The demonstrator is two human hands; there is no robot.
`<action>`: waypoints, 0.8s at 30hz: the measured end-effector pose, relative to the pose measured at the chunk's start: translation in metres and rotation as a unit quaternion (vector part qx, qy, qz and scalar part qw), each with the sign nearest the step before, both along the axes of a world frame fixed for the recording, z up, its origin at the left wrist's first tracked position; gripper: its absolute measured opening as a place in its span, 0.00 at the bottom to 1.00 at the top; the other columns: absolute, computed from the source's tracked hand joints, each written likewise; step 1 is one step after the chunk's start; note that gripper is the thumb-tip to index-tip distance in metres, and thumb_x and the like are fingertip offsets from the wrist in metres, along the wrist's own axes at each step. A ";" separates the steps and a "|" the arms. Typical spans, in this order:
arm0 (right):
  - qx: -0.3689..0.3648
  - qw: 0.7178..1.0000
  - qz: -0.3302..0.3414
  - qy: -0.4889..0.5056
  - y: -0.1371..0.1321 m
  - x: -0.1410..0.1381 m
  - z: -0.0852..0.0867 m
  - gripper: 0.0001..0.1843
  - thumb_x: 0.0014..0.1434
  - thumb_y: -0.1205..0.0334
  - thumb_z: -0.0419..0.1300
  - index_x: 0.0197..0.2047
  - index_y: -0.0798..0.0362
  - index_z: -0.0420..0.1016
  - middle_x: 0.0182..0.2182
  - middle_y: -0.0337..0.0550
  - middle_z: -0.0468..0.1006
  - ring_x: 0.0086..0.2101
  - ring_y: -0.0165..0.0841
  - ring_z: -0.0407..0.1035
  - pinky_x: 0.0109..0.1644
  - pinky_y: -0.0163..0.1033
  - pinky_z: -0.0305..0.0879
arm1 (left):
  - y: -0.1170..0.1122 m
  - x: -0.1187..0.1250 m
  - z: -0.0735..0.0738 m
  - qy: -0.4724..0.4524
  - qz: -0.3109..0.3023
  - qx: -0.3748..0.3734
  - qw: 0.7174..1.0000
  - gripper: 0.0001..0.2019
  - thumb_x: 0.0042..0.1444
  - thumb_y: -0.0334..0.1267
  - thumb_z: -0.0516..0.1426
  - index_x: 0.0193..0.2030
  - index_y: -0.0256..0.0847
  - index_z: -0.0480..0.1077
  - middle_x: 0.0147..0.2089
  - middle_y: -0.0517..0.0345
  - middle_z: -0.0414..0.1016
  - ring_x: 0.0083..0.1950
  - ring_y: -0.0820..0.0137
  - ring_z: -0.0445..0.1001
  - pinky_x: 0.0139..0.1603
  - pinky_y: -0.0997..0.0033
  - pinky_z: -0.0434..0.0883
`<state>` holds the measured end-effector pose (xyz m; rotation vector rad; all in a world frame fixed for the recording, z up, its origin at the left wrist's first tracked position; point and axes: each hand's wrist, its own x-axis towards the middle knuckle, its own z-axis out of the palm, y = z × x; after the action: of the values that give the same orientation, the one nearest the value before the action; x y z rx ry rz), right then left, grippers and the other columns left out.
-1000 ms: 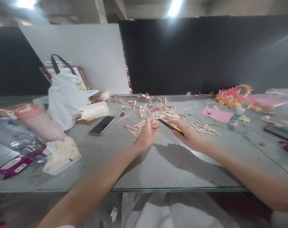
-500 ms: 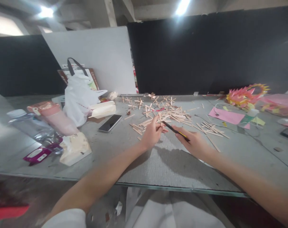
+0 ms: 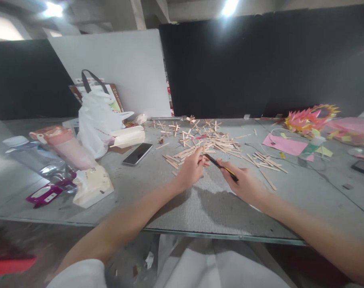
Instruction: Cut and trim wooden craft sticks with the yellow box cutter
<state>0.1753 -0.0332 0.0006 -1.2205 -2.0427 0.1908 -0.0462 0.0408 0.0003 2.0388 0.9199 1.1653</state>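
My left hand [image 3: 191,169] is closed in a pinch on a small wooden stick piece at the near edge of a heap of wooden sticks [image 3: 206,142]. My right hand [image 3: 244,184] grips a black and yellow utility knife [image 3: 221,168], its tip pointing up-left toward the left fingers. Both hands rest on a grey mat [image 3: 212,208] on the table. Small glued stick crosses [image 3: 182,128] lie behind the heap. A second loose bunch of sticks [image 3: 266,162] lies to the right.
A black phone [image 3: 137,154] lies left of the sticks. Further left are a white plastic bag [image 3: 94,122], a pink bottle [image 3: 66,146], a clear bottle [image 3: 34,160] and a white pack [image 3: 91,186]. Pink paper [image 3: 284,145] and a pink-yellow paper craft [image 3: 310,118] sit right.
The camera view shifted and settled. My hands stayed together over the sticks, and the knife tip moved slightly closer to the left fingers.
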 end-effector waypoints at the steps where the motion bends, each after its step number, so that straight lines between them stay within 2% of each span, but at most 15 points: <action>1: -0.006 1.000 -0.002 -0.001 0.000 0.000 0.001 0.24 0.76 0.52 0.49 0.66 0.52 0.75 0.24 0.40 0.79 0.16 0.29 0.62 0.26 0.34 0.55 | -0.001 0.001 0.000 -0.009 -0.005 -0.014 1.000 0.23 0.70 0.36 0.54 0.70 0.40 0.62 0.42 0.53 0.85 0.42 0.65 0.87 0.48 0.61 0.84; 5: -0.025 1.000 -0.008 -0.001 -0.004 0.000 0.006 0.24 0.77 0.52 0.49 0.67 0.51 0.74 0.29 0.43 0.83 0.17 0.30 0.64 0.27 0.34 0.57 | -0.004 0.003 0.005 -0.063 -0.038 -0.072 0.995 0.23 0.71 0.40 0.54 0.70 0.38 0.61 0.40 0.51 0.85 0.40 0.62 0.87 0.44 0.61 0.84; 10: -0.028 1.000 -0.008 -0.008 -0.007 -0.001 0.007 0.25 0.77 0.52 0.47 0.67 0.51 0.73 0.28 0.42 0.81 0.17 0.29 0.63 0.28 0.34 0.57 | -0.005 0.000 0.008 -0.015 -0.005 -0.004 1.000 0.23 0.70 0.37 0.55 0.70 0.41 0.66 0.42 0.53 0.85 0.45 0.63 0.87 0.53 0.59 0.83; 16: -0.045 0.999 -0.005 -0.004 -0.006 -0.004 0.003 0.26 0.77 0.51 0.46 0.68 0.53 0.72 0.23 0.38 0.75 0.16 0.30 0.61 0.27 0.33 0.55 | -0.006 0.003 0.002 -0.040 -0.012 -0.055 0.998 0.27 0.70 0.41 0.54 0.74 0.38 0.60 0.39 0.53 0.85 0.40 0.61 0.87 0.45 0.59 0.85; 20: -0.043 0.999 -0.004 0.000 -0.004 -0.005 0.002 0.25 0.77 0.51 0.47 0.68 0.51 0.71 0.25 0.39 0.77 0.17 0.29 0.62 0.27 0.32 0.56 | -0.005 0.001 0.005 -0.016 -0.008 -0.033 0.999 0.26 0.70 0.39 0.54 0.72 0.38 0.61 0.41 0.52 0.84 0.41 0.63 0.87 0.47 0.63 0.85; 24: -0.049 0.999 -0.017 -0.005 -0.001 -0.005 0.002 0.25 0.76 0.51 0.47 0.67 0.51 0.72 0.23 0.40 0.77 0.16 0.31 0.63 0.25 0.34 0.55 | 0.002 0.000 0.002 0.005 0.001 -0.031 0.999 0.24 0.69 0.36 0.54 0.70 0.38 0.62 0.40 0.53 0.83 0.39 0.66 0.87 0.44 0.65 0.85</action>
<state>0.1701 -0.0340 0.0021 -1.3176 -2.0410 0.2729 -0.0462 0.0430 0.0022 1.9958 0.9505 1.1144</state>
